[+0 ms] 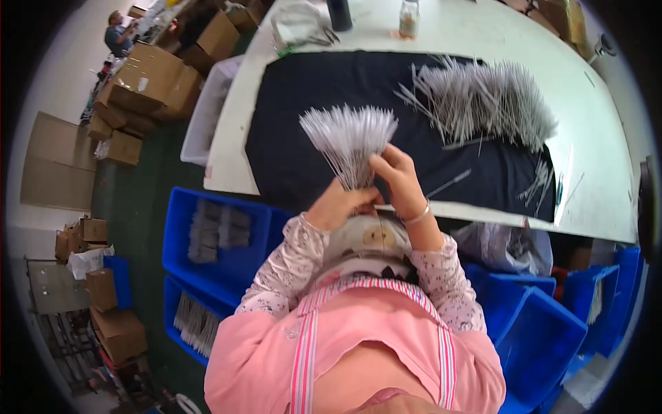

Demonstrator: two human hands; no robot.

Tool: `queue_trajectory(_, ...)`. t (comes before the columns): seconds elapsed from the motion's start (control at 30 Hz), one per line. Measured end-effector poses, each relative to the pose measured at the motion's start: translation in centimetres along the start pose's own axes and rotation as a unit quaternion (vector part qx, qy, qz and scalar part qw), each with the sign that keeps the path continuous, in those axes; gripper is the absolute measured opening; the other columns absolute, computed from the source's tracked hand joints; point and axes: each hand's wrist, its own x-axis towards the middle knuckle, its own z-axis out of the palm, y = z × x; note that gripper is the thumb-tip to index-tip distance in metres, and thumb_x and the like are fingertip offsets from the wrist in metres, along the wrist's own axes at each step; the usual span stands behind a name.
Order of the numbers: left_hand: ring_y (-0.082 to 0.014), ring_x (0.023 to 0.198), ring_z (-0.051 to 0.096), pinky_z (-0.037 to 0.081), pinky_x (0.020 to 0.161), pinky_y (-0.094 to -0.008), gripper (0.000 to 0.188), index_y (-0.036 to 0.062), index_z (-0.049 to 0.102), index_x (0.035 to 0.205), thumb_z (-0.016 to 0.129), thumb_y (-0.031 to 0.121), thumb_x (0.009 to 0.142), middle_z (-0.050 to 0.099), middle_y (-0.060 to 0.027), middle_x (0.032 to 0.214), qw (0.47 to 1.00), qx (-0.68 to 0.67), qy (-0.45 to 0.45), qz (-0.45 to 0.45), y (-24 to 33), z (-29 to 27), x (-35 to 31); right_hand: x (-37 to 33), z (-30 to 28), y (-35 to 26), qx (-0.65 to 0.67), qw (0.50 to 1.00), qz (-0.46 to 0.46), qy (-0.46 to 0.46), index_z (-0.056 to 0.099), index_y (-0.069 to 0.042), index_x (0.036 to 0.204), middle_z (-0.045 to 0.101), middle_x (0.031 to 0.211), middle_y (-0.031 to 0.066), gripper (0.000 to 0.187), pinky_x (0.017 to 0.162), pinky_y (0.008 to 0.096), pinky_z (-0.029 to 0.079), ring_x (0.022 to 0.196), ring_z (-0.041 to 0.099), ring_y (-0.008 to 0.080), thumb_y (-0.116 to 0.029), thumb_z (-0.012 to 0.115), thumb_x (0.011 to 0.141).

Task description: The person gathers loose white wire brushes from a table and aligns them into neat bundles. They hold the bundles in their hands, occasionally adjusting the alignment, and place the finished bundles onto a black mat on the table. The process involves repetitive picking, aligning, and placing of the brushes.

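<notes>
A fanned bundle of thin wire brushes (348, 132) with white bristle heads stands over the near edge of a black cloth (283, 152). My left hand (336, 205) is closed around the wire stems at the bottom. Against the right side of the bundle, my right hand (400, 181) grips it with bent fingers, thumb near the bristles. A large pile of similar brushes (483, 103) lies at the cloth's far right. One loose brush (452, 183) rests right of my right hand, and several more (541, 183) are scattered by the right edge.
On the white table (593, 124) stand a dark bottle (339, 15) and a small jar (409, 19). Blue bins holding brushes (207, 234) sit below at left; another blue bin (538, 321) is at right. Cardboard boxes (148, 79) and a distant person (118, 36) appear far left.
</notes>
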Motion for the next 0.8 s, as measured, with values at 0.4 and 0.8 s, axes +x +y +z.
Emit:
queue_trajectory(0.4, -0.0132, 0.079, 0.059, 0.049, 0.062, -0.0264, 0.029, 0.0101, 0.052, 0.116, 0.058, 0.007, 0.088, 0.062, -0.0045, 0.096, 0.978, -0.2, 0.021, 0.049, -1.9, -0.2, 1.3, 0.7, -0.1, 0.8, -0.039, 0.992, 0.041, 0.113, 0.063, -0.001, 0.088, 0.059, 0.069, -0.0015, 0.018, 0.038, 0.0162, 0.036, 0.047, 0.044, 0.0012, -0.019, 0.059, 0.09)
queue_trajectory(0.8, -0.0114, 0.077, 0.059, 0.05, 0.061, -0.0251, 0.034, 0.0115, 0.054, 0.118, 0.061, 0.005, 0.086, 0.064, -0.0025, 0.095, 0.978, -0.15, 0.11, 0.099, -2.7, -0.2, 2.3, 1.3, -0.6, 1.7, -0.029, 0.99, -0.005, 0.141, 0.066, 0.003, 0.091, 0.064, 0.076, 0.0012, 0.017, 0.054, 0.0175, 0.044, 0.059, 0.054, 0.0035, -0.013, 0.063, 0.087)
